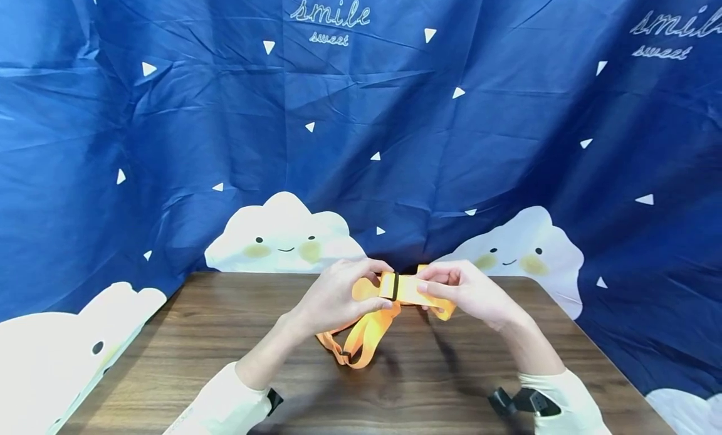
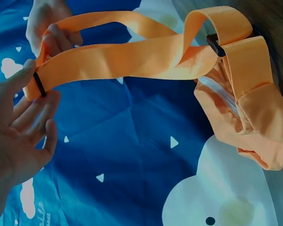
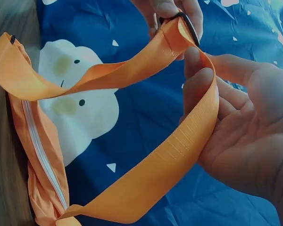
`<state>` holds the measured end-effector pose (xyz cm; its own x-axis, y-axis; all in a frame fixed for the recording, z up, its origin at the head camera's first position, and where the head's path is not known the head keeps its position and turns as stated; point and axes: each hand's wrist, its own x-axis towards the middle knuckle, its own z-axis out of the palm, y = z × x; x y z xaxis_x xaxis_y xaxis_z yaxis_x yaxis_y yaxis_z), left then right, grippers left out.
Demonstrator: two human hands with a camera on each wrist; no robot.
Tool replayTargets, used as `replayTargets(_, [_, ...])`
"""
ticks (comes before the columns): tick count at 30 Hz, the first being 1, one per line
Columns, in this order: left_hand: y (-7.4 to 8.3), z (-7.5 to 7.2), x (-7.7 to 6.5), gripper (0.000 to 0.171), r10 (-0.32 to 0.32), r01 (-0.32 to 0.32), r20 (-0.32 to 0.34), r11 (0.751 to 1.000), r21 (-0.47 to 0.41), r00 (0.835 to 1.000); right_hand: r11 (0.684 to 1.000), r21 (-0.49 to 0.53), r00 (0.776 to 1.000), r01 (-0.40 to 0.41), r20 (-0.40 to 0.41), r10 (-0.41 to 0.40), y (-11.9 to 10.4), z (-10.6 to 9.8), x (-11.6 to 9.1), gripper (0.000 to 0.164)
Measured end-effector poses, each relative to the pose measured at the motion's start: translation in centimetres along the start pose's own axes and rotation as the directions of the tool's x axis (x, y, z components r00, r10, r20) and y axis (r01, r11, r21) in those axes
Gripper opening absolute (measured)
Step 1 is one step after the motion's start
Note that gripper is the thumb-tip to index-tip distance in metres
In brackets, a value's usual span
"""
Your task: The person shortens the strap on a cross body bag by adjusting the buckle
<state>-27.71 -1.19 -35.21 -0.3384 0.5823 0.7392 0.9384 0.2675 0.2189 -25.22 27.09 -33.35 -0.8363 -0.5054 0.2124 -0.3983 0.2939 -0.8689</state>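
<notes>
An orange waist bag on a wide webbing strap [image 1: 369, 338] hangs from both hands over the wooden table. My left hand [image 1: 333, 297] grips the strap at a black slider buckle [image 1: 396, 286], thumb and fingertips at its ends. To the right of the buckle my right hand [image 1: 468, 291] pinches the webbing; a loop of it passes around the fingers [image 3: 198, 80] in the right wrist view. The gathered fabric pouch [image 2: 264, 122] has a white zipper [image 3: 45, 150]. A second black slider [image 2: 216, 44] sits where the strap doubles back near the pouch.
The brown wood-grain table [image 1: 214, 335] lies beneath both forearms. Behind it hangs a blue curtain [image 1: 361, 109] with white clouds and triangles. Dark wrist straps [image 1: 530, 402] show at the white sleeves [image 1: 564, 397].
</notes>
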Motion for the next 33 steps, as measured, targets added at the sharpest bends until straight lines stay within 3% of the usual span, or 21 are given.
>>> replayTargets(12, [-0.1, 0.0, 0.0, 0.045, 0.047, -0.047, 0.026, 0.999, -0.014, 0.999, 0.997, 0.055, 0.998, 0.059, 0.032, -0.061, -0.3, 1.8, 0.9, 0.02])
replayTargets(20, [-0.5, -1.1, 0.0, 0.044, 0.009, -0.009, -0.004, 0.998, -0.07, 1.0, 0.998, 0.066, 1.0, 0.022, 0.014, -0.023, 0.1, 0.6, 0.2, 0.024])
replayTargets(29, [-0.4, -1.1, 0.0, 0.05, -0.025, 0.039, 0.07, 0.976, -0.214, 0.997, 0.984, 0.119, 0.991, 0.132, 0.021, -0.136, 0.1, 1.0, 0.2, 0.019])
replayTargets(33, [-0.4, -0.9, -0.1, 0.048, -0.037, 0.056, 0.089, 0.974, -0.221, 0.995, 0.976, 0.152, 0.984, 0.158, 0.051, -0.168, -0.2, 1.6, 0.4, 0.02])
